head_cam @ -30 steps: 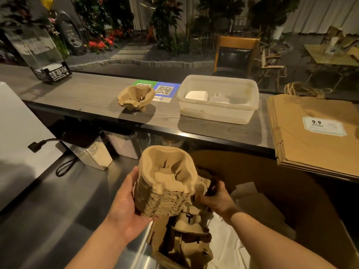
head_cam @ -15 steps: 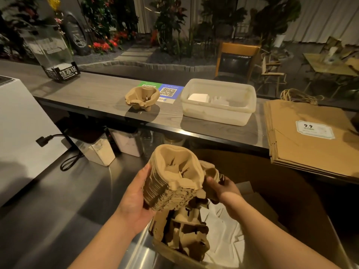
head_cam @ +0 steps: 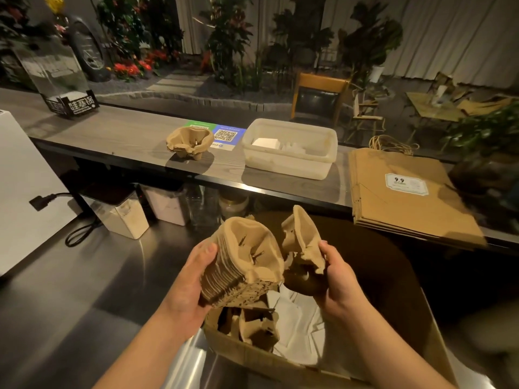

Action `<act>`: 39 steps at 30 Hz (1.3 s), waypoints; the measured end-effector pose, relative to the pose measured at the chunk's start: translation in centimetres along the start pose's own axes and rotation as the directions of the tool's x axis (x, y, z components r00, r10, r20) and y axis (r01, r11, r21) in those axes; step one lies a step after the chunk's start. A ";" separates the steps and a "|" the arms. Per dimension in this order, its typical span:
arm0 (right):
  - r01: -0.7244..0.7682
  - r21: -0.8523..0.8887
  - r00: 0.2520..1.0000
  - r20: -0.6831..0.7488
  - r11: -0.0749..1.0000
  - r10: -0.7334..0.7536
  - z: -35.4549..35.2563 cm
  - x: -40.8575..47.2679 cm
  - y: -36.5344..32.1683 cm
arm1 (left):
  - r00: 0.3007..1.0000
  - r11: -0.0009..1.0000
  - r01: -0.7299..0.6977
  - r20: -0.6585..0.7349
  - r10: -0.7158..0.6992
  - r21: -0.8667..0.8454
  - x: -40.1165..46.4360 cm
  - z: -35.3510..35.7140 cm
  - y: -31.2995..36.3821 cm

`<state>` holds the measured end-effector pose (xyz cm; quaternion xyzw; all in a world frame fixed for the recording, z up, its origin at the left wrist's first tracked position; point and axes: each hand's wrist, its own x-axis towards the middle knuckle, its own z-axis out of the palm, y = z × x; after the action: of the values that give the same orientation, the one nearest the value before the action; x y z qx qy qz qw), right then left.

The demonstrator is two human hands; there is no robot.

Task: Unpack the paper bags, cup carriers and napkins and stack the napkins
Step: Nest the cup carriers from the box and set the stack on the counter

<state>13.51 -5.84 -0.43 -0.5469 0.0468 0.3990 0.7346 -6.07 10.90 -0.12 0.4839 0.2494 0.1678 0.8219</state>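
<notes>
My left hand (head_cam: 193,279) grips a thick nested stack of brown pulp cup carriers (head_cam: 244,262) above an open cardboard box (head_cam: 280,360). My right hand (head_cam: 337,276) holds a smaller, tilted bunch of carriers (head_cam: 302,248) just to its right. Inside the box lie more loose carriers (head_cam: 252,324) and white napkins (head_cam: 297,324). Another small stack of carriers (head_cam: 189,142) sits on the wooden counter. Flat brown paper bags (head_cam: 404,197) are piled on the counter at the right.
A translucent plastic tub (head_cam: 289,148) with white napkins stands mid-counter beside a QR code sign (head_cam: 226,136). A clear acrylic stand (head_cam: 60,80) sits far left. A white appliance (head_cam: 22,186) and power cord (head_cam: 50,199) occupy the steel worktop at left. Containers (head_cam: 123,220) stand under the counter.
Both hands lifted higher out of the box. My right hand pulled a smaller bunch of carriers free and now holds it apart from the thick stack in my left.
</notes>
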 end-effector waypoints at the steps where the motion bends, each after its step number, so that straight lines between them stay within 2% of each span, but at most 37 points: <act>1: 0.026 -0.031 1.000 0.010 0.999 -0.025 0.0 -0.4 -0.2 | 1.000 1.000 -0.013 0.000 0.013 0.015 -0.1 0.0 -0.2; 5: 0.148 -0.223 0.988 0.070 0.963 -0.136 0.3 -2.1 -1.1 | 1.000 0.999 -0.026 -0.002 0.026 0.019 -0.6 0.4 -1.2; 9: 0.267 -0.435 0.959 0.204 0.860 -0.195 0.6 -3.7 -1.9 | 0.998 0.999 -0.050 0.026 0.050 0.007 -0.7 0.5 -2.0; 14: 0.253 -0.533 0.963 0.215 0.807 -0.159 1.0 -4.0 -2.7 | 0.999 0.999 -0.047 -0.009 0.047 0.007 -0.9 0.9 -2.6; 21: 0.065 -0.447 0.988 0.157 0.892 0.007 1.4 -4.3 -3.7 | 0.997 0.997 -0.070 -0.021 0.070 0.014 -0.8 0.9 -2.9; 26: 0.032 -0.484 0.987 0.151 0.875 0.047 1.4 -4.9 -4.1 | 0.998 0.998 -0.066 -0.022 0.067 0.015 -0.8 0.8 -3.0; 30: 0.001 -0.418 0.992 0.118 0.909 0.054 1.2 -4.9 -4.1 | 0.998 0.998 -0.061 -0.008 0.061 -0.018 -0.7 0.8 -3.0; 39: -0.015 -0.354 0.985 0.153 0.935 0.074 0.9 -5.2 -3.8 | 0.998 0.998 -0.067 -0.019 0.067 -0.001 -1.0 0.7 -2.9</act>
<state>12.08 -8.15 5.44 -0.6332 -0.0734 0.4611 0.6173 -6.38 8.54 -2.14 0.4895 0.2407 0.2000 0.8139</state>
